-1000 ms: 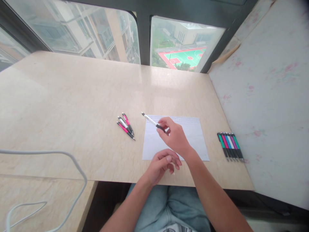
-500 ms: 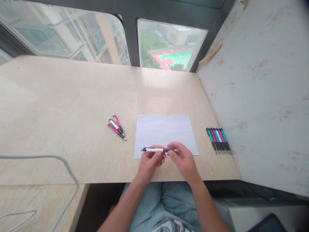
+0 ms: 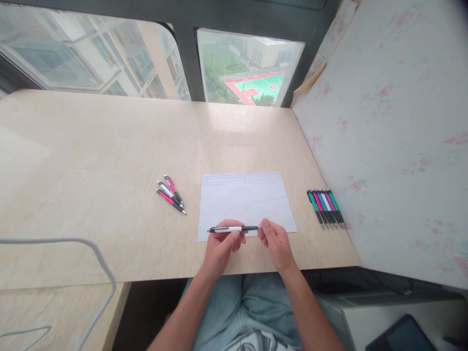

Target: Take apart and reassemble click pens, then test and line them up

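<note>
A white and black ballpoint pen (image 3: 234, 228) lies level above the lower part of a paper sheet (image 3: 244, 200). My left hand (image 3: 219, 251) is closed around its white barrel, thumb in front and fingers behind. At the pen's tip, the thumb and fingertips of my right hand (image 3: 280, 246) are pinched together. The sheet carries rows of small handwriting along its top edge and is blank below.
Left of the sheet lie three pens (image 3: 171, 196), two pink and one white. Several coloured pens (image 3: 325, 208) form a neat row by the papered wall (image 3: 387, 146). A grey cable (image 3: 104, 263) loops over the front left of the desk (image 3: 109, 156).
My right hand's grip has slid off the dark grip section toward the pen's tip. The left hand keeps its hold. The whole view has shifted slightly.
</note>
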The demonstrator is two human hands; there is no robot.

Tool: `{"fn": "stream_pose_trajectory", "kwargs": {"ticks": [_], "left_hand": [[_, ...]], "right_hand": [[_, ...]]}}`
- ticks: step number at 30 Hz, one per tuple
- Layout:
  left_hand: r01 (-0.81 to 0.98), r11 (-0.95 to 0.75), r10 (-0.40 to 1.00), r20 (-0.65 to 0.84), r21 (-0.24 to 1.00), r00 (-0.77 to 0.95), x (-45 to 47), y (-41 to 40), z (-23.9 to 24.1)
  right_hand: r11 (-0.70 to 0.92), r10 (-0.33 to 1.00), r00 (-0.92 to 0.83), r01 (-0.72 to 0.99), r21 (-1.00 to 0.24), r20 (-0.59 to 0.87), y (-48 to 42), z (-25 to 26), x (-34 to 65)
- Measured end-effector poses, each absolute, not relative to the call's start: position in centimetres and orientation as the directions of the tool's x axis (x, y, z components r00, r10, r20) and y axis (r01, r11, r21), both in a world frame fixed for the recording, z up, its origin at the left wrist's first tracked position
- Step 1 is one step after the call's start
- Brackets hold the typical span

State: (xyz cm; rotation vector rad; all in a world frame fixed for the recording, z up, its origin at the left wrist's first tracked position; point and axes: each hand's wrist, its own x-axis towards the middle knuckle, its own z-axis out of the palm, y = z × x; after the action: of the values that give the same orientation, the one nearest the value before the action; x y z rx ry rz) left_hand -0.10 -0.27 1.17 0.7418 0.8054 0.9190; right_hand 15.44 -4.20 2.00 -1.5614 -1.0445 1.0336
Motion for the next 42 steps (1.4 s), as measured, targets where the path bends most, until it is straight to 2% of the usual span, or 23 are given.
{"fn": "stream_pose_trajectory", "kwargs": {"ticks": [8,12,16,19,26,33,42], "left_hand": [[-0.36,0.388,0.89,-0.243,0.848,0.387,-0.2,-0.3,0.8],[-0.383,0.414,0.887,-0.271,0.826,0.374,0.0,-0.1,0.9],[-0.411,0.476,0.866,-0.333,0.777,0.374,0.1,0.3,1.3],[-0.432,0.48,0.869,-0.349,0.763,0.35,0.1,0.5,1.2],[-0.478,0.456,0.883,-0.314,0.75,0.349,0.0,0.5,0.5],[-0.373,0.423,0.885,-0.288,0.826,0.366,0.0,0.2,0.5],[-0.356,0.362,0.889,-0.204,0.862,0.41,-0.1,0.1,0.1]], "right_hand": [[-0.135,0.969,0.232,0.194,-0.972,-0.088,-4.5,2.4,15.2],[-0.042,0.974,0.226,0.312,-0.949,0.032,-4.7,2.4,14.8],[0.08,0.965,0.18,0.499,-0.863,0.193,-4.6,2.3,14.5],[0.128,0.957,0.152,0.545,-0.828,0.248,-4.3,2.4,14.5],[0.109,0.964,0.17,0.45,-0.887,0.205,-4.1,2.5,15.3],[-0.08,0.979,0.204,0.31,-0.947,-0.015,-4.4,2.2,15.8],[-0.094,0.974,0.223,0.228,-0.969,-0.042,-4.7,2.6,16.2]]}}
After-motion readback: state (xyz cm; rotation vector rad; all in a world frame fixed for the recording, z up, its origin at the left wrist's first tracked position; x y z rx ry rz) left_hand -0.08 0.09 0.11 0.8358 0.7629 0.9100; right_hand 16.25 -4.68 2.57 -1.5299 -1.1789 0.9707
